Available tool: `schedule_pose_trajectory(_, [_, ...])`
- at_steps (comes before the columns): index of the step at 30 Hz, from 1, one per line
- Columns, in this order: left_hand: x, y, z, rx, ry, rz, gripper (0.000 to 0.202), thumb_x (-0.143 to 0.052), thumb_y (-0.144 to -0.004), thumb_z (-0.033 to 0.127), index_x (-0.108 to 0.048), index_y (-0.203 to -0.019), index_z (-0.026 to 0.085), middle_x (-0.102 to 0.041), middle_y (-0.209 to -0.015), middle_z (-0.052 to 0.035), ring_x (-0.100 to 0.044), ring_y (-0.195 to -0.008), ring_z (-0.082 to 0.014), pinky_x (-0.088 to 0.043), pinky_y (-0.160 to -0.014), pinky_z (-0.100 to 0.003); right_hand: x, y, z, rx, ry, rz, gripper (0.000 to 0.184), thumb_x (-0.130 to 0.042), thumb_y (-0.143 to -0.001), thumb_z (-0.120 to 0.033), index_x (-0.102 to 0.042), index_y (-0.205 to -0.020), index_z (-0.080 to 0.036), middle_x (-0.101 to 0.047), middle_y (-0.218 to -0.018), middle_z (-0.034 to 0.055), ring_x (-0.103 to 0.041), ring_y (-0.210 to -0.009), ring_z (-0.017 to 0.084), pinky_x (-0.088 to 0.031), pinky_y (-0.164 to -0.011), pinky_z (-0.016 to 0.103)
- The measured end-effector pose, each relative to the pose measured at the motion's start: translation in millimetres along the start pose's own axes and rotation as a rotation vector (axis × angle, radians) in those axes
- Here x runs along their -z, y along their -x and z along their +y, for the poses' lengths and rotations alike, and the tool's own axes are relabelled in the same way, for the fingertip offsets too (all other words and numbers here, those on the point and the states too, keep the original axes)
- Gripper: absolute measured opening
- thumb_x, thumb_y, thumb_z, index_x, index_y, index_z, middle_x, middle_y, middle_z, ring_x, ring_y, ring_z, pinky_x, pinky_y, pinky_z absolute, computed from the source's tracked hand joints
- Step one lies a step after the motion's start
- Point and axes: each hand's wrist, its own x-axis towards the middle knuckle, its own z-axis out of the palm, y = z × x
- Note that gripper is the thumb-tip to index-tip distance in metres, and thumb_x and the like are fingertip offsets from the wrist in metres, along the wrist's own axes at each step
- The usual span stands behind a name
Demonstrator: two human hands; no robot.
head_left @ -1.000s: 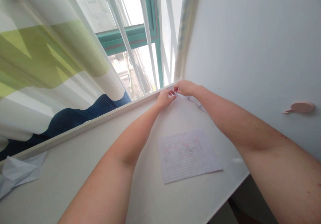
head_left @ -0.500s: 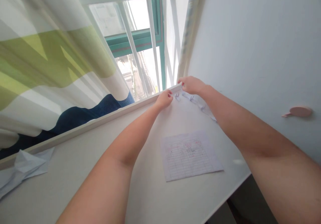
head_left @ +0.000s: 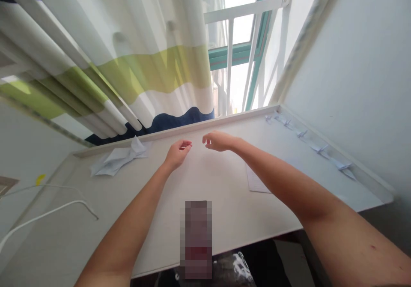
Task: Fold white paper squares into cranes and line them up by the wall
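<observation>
My left hand (head_left: 178, 154) hovers over the middle of the white table, thumb and fingers loosely curved apart with nothing visible between them. Facing it across a small gap is my right hand (head_left: 220, 141), its fingers also bent, apart and holding nothing that I can see. Left of my hands, near the table's back edge, lie loose white papers (head_left: 115, 158), creased and overlapping. Small folded paper pieces (head_left: 302, 134) stand in a row along the right edge. A printed sheet (head_left: 257, 180) lies flat, partly hidden by my right forearm.
The white table (head_left: 218, 210) has a raised rim (head_left: 180, 129) at the back. Behind it hang a striped curtain (head_left: 154, 68) and a barred window (head_left: 237, 51). A white cable (head_left: 54, 210) loops over the left side. A blurred block covers part of the front edge.
Both hands have moved from the far right corner, beside the folded paper pieces, left to the table's middle. The view has turned left, showing more curtain, the loose papers and the cable.
</observation>
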Motion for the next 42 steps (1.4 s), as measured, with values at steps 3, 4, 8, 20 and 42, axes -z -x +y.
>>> schedule_pose_trajectory(3, [62.7, 60, -44, 0.053, -0.146, 0.134, 0.018, -0.065, -0.094, 0.025, -0.076, -0.107, 0.022, -0.083, -0.117, -0.0103, -0.076, -0.113, -0.0261, -0.057, -0.108, -0.043, -30, -46, -72, 0.09, 0.003, -0.066, 0.029, -0.074, -0.102, -0.023, -0.08, -0.131, -0.023, -0.085, -0.127, 0.0107, -0.08, -0.111, 0.027, -0.057, -0.089, 0.032])
schedule_pose_trajectory(4, [82.1, 78, -57, 0.058, -0.209, 0.182, 0.019, -0.062, -0.094, 0.021, -0.076, -0.108, 0.021, -0.082, -0.12, -0.0114, -0.075, -0.117, -0.0269, -0.056, -0.111, -0.045, -40, -62, -95, 0.114, 0.011, -0.08, 0.031, -0.073, -0.103, -0.023, -0.079, -0.133, -0.022, -0.084, -0.129, 0.0121, -0.08, -0.11, 0.027, -0.057, -0.089, 0.033])
schedule_pose_trajectory(8, [148.7, 132, -105, 0.142, -0.294, 0.338, 0.028, -0.059, -0.094, 0.013, -0.076, -0.115, 0.02, -0.077, -0.131, -0.0139, -0.068, -0.132, -0.0297, -0.049, -0.124, -0.049, -83, -124, -180, 0.191, 0.066, -0.112, 0.037, -0.069, -0.105, -0.027, -0.074, -0.141, -0.022, -0.081, -0.136, 0.0126, -0.077, -0.119, 0.028, -0.057, -0.097, 0.035])
schedule_pose_trajectory(20, [183.8, 121, -149, -0.065, -0.41, 0.243, 0.05, -0.048, -0.101, 0.015, -0.066, -0.148, 0.019, -0.064, -0.16, -0.0168, -0.051, -0.157, -0.031, -0.033, -0.136, -0.05, -142, -177, -260, 0.119, 0.276, -0.045, 0.042, -0.053, -0.107, -0.026, -0.065, -0.146, -0.016, -0.066, -0.151, 0.024, -0.061, -0.141, 0.039, -0.052, -0.113, 0.046])
schedule_pose_trajectory(42, [34.0, 102, -49, -0.398, -0.546, -0.127, 0.061, -0.069, -0.092, 0.022, -0.068, -0.152, 0.025, -0.061, -0.169, -0.009, -0.045, -0.167, -0.033, -0.032, -0.14, -0.058, -130, 46, -59, 0.098, 0.022, 0.281, 0.031, -0.046, -0.115, -0.019, -0.076, -0.12, -0.019, -0.079, -0.13, 0.0173, -0.071, -0.123, 0.03, -0.049, -0.111, 0.044])
